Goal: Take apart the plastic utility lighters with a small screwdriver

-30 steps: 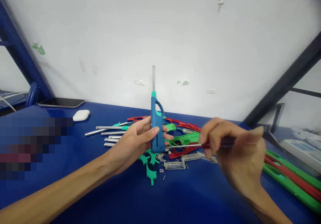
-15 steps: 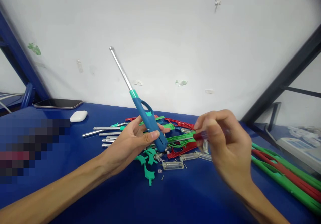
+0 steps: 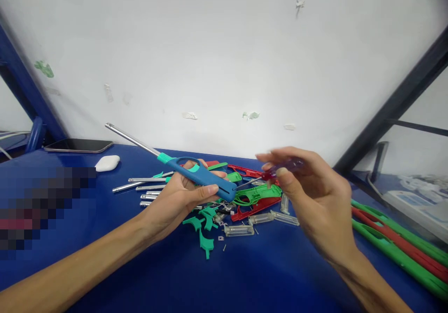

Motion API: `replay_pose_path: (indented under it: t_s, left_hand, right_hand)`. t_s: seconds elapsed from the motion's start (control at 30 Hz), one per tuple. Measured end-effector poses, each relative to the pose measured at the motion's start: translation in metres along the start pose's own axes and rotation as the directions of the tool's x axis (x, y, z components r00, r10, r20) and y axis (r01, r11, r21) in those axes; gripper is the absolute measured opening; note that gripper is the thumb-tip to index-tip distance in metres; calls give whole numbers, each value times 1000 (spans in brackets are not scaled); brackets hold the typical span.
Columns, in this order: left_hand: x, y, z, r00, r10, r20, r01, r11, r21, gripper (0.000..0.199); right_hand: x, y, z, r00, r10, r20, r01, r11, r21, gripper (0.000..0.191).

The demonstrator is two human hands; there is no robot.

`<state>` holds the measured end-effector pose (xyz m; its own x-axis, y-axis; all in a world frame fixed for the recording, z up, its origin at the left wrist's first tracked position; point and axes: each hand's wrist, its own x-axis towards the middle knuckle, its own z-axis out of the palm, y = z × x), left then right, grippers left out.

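My left hand is closed round a blue lighter with a teal collar and a long metal tube that points up and left. In my right hand is a screwdriver with a dark red and purple handle. Its thin shaft reaches left to the butt end of the blue lighter, where the tip appears to touch near a small hole. Under the hands lie green shell halves, a red shell half, teal triggers and clear tanks.
Several metal tubes lie left of the pile. Farther left are a white case and a phone. Green and red lighter bodies lie at the right edge. A white wall stands behind the blue table.
The blue lighter has tipped down to the left, closer to level. The screwdriver's tip has come up to its butt end, and the handle now slants up to the right.
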<state>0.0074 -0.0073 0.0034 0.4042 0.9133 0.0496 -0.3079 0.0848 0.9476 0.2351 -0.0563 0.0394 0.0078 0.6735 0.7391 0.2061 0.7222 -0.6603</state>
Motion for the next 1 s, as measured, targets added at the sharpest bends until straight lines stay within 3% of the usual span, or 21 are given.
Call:
replay_pose_path:
  t_s: [0.07, 0.13, 0.27, 0.37, 0.6, 0.73, 0.87, 1.0]
  left_hand:
    - [0, -1, 0, 1000, -3, 6, 3, 1000, -8, 62]
    - [0, -2, 1, 1000, -5, 14, 5, 1000, -15, 61]
    - [-2, -2, 4, 999, -8, 43, 9, 1000, -27, 54]
    - [-4, 1, 7, 997, -6, 74, 10, 999, -52, 38]
    - [-6, 1, 11, 992, -10, 125, 22, 996, -90, 24]
    - [-6, -3, 9, 992, -18, 124, 27, 997, -71, 28]
    - [-6, -4, 9, 992, -17, 126, 24, 998, -58, 32]
    - [-6, -3, 8, 991, -24, 131, 32, 998, -60, 28]
  right_hand:
    - [-1, 1, 1, 999, -34, -10, 33, 999, -12, 37]
    - [-1, 2, 2, 997, -74, -28, 74, 997, 3, 41]
    - [0, 3, 2, 990, -134, -34, 133, 991, -13, 24]
    - [2, 3, 2, 984, -159, -82, 157, 987, -33, 18]
    - [1, 5, -3, 997, -34, -65, 33, 999, -9, 22]
    - [2, 8, -3, 997, -40, -63, 47, 994, 100, 12]
    - [4, 10, -5, 994, 83, -73, -71, 986, 152, 22]
    - [6, 12, -9, 995, 31, -91, -18, 990, 141, 8]
